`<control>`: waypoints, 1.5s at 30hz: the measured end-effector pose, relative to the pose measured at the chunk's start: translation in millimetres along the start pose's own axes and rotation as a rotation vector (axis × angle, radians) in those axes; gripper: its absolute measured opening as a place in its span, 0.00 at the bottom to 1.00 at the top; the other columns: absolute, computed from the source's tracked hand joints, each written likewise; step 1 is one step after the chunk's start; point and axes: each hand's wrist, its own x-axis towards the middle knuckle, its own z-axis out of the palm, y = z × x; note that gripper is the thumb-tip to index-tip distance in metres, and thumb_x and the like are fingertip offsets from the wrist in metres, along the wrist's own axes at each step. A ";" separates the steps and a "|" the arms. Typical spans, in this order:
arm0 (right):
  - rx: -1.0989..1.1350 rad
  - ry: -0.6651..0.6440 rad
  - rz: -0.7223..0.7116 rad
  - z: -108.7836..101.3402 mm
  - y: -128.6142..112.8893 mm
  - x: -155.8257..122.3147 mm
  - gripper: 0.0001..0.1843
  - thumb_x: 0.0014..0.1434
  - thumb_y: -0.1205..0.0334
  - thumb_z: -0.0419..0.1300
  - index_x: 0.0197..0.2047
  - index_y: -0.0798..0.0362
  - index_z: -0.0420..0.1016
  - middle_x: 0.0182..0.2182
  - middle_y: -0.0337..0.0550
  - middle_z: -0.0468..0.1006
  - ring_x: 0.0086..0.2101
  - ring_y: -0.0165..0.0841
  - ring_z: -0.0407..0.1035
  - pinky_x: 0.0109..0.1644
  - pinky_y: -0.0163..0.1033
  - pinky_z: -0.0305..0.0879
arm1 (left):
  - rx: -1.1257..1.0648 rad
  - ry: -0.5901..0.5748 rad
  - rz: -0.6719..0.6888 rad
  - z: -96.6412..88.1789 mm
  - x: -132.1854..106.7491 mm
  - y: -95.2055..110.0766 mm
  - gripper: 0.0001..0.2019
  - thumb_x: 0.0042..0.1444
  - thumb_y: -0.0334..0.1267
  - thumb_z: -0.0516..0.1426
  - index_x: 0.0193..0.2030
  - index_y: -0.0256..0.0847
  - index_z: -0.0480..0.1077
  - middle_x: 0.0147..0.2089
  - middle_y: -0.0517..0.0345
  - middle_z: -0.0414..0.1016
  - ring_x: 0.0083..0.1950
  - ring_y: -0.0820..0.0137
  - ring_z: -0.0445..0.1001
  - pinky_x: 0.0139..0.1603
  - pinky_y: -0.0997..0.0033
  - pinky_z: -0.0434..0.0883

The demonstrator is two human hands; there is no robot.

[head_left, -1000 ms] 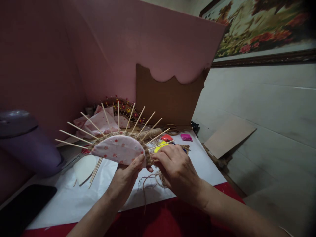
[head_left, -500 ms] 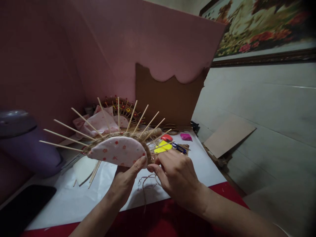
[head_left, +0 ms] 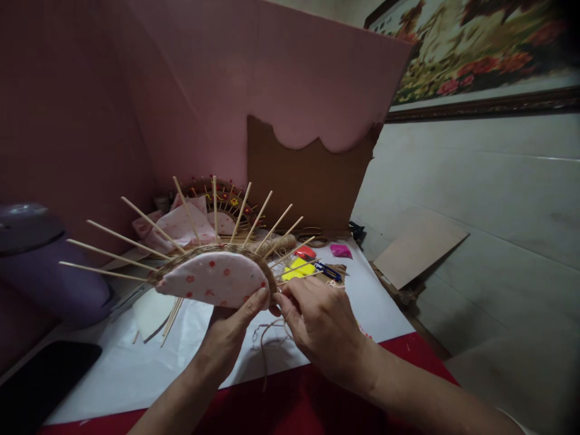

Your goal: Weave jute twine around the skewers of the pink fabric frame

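Note:
My left hand (head_left: 231, 332) grips a half-round craft piece (head_left: 212, 279) covered in pink spotted cloth, with my thumb on its lower right edge. Several thin wooden skewers (head_left: 113, 241) fan out from its curved rim, which is wound with brown jute twine. My right hand (head_left: 319, 323) pinches the jute twine (head_left: 267, 329) at the piece's right corner. A loose length of the twine hangs down below both hands.
A white sheet (head_left: 136, 368) lies over a red tabletop (head_left: 290, 411). Behind lie a finished fan-shaped piece (head_left: 222, 199), pink cloth (head_left: 181, 223), a twine spool (head_left: 276, 244), yellow, red and magenta bits (head_left: 301, 266). A purple object (head_left: 40, 266) and black phone (head_left: 40, 380) sit left. Pink and brown cardboard stands behind.
The craft piece has shifted left and tilted, its skewers swinging further left. My right hand has slid from the upper rim down to the right corner, pinching the twine.

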 end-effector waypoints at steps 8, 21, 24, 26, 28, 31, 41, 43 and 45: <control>0.063 0.117 0.016 -0.8 2.6 -6.9 0.06 0.59 0.65 0.56 0.29 0.53 0.66 0.25 0.41 0.73 0.27 0.32 0.65 0.32 0.37 0.55 | 0.040 0.029 0.055 -0.9 1.9 0.4 0.09 0.44 0.39 0.65 0.32 0.39 0.76 0.34 0.55 0.78 0.40 0.65 0.74 0.47 0.66 0.68; 0.226 0.097 0.050 5.1 -1.8 -7.2 0.07 0.60 0.68 0.53 0.32 0.55 0.70 0.26 0.42 0.76 0.28 0.31 0.70 0.33 0.35 0.60 | 0.012 -0.020 0.004 -0.9 0.0 -2.7 0.14 0.45 0.38 0.65 0.41 0.42 0.76 0.42 0.55 0.78 0.45 0.66 0.72 0.48 0.68 0.68; 0.211 0.111 0.017 4.7 0.1 -8.6 0.06 0.58 0.70 0.53 0.32 0.55 0.70 0.27 0.42 0.75 0.29 0.32 0.69 0.34 0.36 0.60 | 0.026 -0.033 0.017 -1.5 0.1 -2.6 0.11 0.47 0.38 0.64 0.39 0.42 0.76 0.40 0.57 0.77 0.43 0.68 0.71 0.47 0.70 0.68; 0.203 0.116 0.014 4.2 1.7 -9.1 0.05 0.57 0.70 0.54 0.32 0.55 0.69 0.27 0.42 0.75 0.30 0.32 0.68 0.35 0.37 0.60 | 0.027 -0.043 0.025 -1.1 0.0 -2.3 0.10 0.47 0.38 0.64 0.38 0.42 0.75 0.39 0.58 0.76 0.42 0.69 0.71 0.46 0.71 0.67; 0.201 0.119 0.000 3.6 3.0 -8.8 0.04 0.57 0.70 0.55 0.31 0.55 0.69 0.28 0.42 0.74 0.31 0.33 0.67 0.36 0.38 0.60 | 0.029 -0.056 0.034 -0.5 -0.1 -1.8 0.08 0.48 0.38 0.64 0.37 0.42 0.75 0.37 0.59 0.76 0.41 0.69 0.70 0.46 0.71 0.67; 0.225 0.121 -0.029 2.9 3.5 -7.7 0.06 0.57 0.72 0.53 0.31 0.55 0.69 0.28 0.43 0.73 0.32 0.33 0.66 0.37 0.38 0.60 | 0.050 -0.092 0.060 0.8 -0.5 -0.6 0.05 0.50 0.38 0.63 0.34 0.42 0.74 0.34 0.60 0.74 0.39 0.70 0.70 0.45 0.72 0.67; 0.407 0.220 -0.131 8.5 7.1 -6.8 0.12 0.54 0.79 0.50 0.31 0.53 0.67 0.28 0.41 0.72 0.33 0.32 0.64 0.38 0.38 0.61 | 0.112 -0.087 0.094 0.3 -0.8 0.2 0.05 0.51 0.39 0.61 0.32 0.41 0.72 0.32 0.60 0.73 0.37 0.69 0.69 0.42 0.70 0.66; 0.414 0.220 -0.174 10.3 10.5 -7.2 0.13 0.52 0.80 0.50 0.31 0.53 0.66 0.29 0.41 0.71 0.34 0.32 0.64 0.39 0.38 0.61 | 0.114 -0.078 0.092 -0.4 0.6 -0.3 0.06 0.50 0.40 0.61 0.30 0.40 0.73 0.31 0.57 0.74 0.37 0.67 0.70 0.42 0.67 0.67; 0.394 0.194 -0.225 11.6 14.2 -7.3 0.13 0.51 0.81 0.50 0.32 0.54 0.67 0.31 0.43 0.72 0.35 0.33 0.64 0.40 0.39 0.61 | 0.105 -0.097 0.090 -0.2 2.1 -0.4 0.07 0.50 0.40 0.61 0.27 0.39 0.73 0.30 0.55 0.74 0.36 0.66 0.70 0.42 0.66 0.67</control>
